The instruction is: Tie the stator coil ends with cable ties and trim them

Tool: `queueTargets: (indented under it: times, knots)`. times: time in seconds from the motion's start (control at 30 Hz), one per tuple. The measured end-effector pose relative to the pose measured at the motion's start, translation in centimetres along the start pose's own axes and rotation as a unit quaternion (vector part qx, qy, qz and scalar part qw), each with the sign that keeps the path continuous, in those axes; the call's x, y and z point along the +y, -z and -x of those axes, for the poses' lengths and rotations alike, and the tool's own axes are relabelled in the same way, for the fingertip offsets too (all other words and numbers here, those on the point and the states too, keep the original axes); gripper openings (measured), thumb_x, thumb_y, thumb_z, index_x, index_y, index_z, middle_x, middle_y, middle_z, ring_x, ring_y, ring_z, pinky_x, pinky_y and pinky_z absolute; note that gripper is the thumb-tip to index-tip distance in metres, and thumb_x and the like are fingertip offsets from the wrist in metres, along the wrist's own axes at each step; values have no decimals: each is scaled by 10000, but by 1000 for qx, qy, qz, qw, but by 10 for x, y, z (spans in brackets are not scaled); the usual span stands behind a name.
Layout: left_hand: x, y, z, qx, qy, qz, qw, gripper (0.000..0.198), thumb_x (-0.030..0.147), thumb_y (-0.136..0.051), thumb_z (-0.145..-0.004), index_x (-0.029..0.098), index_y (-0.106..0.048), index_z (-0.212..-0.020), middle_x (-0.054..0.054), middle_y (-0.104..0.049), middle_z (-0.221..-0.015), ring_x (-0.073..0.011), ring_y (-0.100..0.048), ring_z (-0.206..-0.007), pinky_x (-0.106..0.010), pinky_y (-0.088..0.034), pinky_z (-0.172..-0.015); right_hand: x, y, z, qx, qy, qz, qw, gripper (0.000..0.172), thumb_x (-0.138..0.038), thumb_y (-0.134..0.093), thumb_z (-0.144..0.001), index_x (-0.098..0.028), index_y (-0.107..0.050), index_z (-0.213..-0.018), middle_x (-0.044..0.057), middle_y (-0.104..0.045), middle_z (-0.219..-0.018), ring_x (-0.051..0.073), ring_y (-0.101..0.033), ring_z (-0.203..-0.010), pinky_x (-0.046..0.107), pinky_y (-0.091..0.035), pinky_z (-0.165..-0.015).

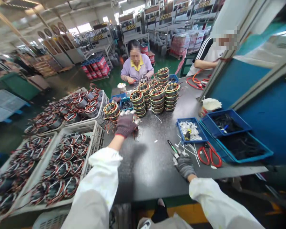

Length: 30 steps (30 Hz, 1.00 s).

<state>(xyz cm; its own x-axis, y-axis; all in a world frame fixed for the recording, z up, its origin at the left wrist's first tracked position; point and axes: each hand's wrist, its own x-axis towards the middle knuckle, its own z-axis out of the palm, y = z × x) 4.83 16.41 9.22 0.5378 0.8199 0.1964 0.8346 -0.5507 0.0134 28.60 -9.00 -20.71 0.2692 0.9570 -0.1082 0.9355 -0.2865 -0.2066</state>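
My left hand (pixel 125 125), in a dark glove, reaches out over the grey table (pixel 147 165) and closes on a wound motor stator (pixel 134 120) that is mostly hidden under it. A short stack of stators (pixel 111 110) stands just left of that hand. My right hand (pixel 184 163), also gloved, rests near the table's front edge and grips a small green-handled tool (pixel 172 146) that points up and left. White cable ties (pixel 192 149) lie scattered beside the right hand.
Tall stator stacks (pixel 157 95) stand mid-table. Blue trays (pixel 190 128) and red scissors (pixel 209 155) lie at right. White crates (pixel 95 127) full of stators fill the left side. Two other people work at the table's far end.
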Motion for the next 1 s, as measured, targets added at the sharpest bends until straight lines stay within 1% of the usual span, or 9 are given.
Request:
queueTargets:
  times: [0.13, 0.2, 0.3, 0.4, 0.5, 0.6, 0.77, 0.87, 1.0]
  knots:
    - [-10, -20, -120, -18, 30, -64, 997, 770, 511, -651, -982, 98, -485, -1610, -240, -547, -1621, -366, -453, -1554, -493, -258, -1320, 17, -38, 3, 72, 19, -8, 997, 413, -282, -512, -1015, -254, -823, -1285, 86, -647, -1548, 329, -641, -1336, 511, -442, -1212]
    - [-11, -33, -165, -53, 38, -83, 994, 771, 513, -635, -978, 57, -499, -1585, -273, -581, -1573, -381, -490, -1521, -499, -280, -1301, 22, -50, 5, 97, 25, -21, 995, 420, -271, -504, -1007, -272, -824, -1279, 70, -659, -1536, 317, -645, -1333, 518, -464, -1189]
    - [-12, -54, -212, -115, 36, -80, 990, 625, 501, -658, -939, 84, -678, -1405, -255, -718, -1388, -379, -647, -1348, -469, -421, -1199, 23, -57, 7, 109, 31, -26, 993, 433, -261, -510, -991, -286, -815, -1298, 59, -675, -1517, 309, -640, -1350, 524, -491, -1167]
    - [-16, -68, -238, -170, 32, -62, 983, 540, 522, -690, -891, 151, -773, -1275, -207, -765, -1319, -336, -721, -1230, -374, -532, -1052, 19, -53, 9, 107, 17, -21, 994, 422, -253, -509, -987, -285, -832, -1257, 63, -679, -1511, 321, -645, -1351, 542, -502, -1168]
    - [-20, -74, -248, -198, 39, -55, 978, 604, 563, -677, -881, 128, -773, -1288, -231, -753, -1334, -347, -728, -1224, -367, -560, -1014, 14, -40, 9, 83, 7, -16, 996, 430, -269, -529, -982, -285, -821, -1298, 88, -645, -1548, 356, -653, -1335, 569, -491, -1185]
    - [-17, -72, -244, -209, 41, -52, 976, 666, 563, -676, -869, 71, -756, -1311, -281, -731, -1346, -385, -720, -1241, -403, -569, -1026, 10, -26, 8, 48, 8, -10, 999, 460, -271, -542, -981, -309, -785, -1370, 82, -629, -1567, 359, -656, -1331, 565, -481, -1197]
    - [5, -69, -204, -226, 26, -31, 973, 598, 535, -714, -834, 128, -796, -1264, -241, -775, -1261, -378, -734, -1224, -404, -572, -1032, 6, -10, 5, 9, -2, -20, 1000, 469, -266, -525, -1005, -269, -759, -1411, 89, -619, -1579, 358, -625, -1370, 548, -438, -1235]
    - [21, -68, -177, -228, 26, -18, 973, 604, 545, -737, -813, 142, -802, -1258, -232, -774, -1272, -389, -726, -1233, -431, -564, -1050, 6, -5, 6, -11, -7, -21, 1000, 436, -278, -527, -1015, -236, -786, -1363, 108, -610, -1585, 356, -620, -1368, 527, -435, -1236]
    - [28, -66, -162, -226, 42, 5, 973, 570, 572, -696, -845, 198, -804, -1262, -179, -780, -1289, -350, -732, -1216, -401, -562, -1038, 9, -5, 7, -1, 3, -41, 999, 406, -270, -543, -997, -247, -808, -1305, 94, -599, -1599, 341, -619, -1361, 504, -454, -1221]
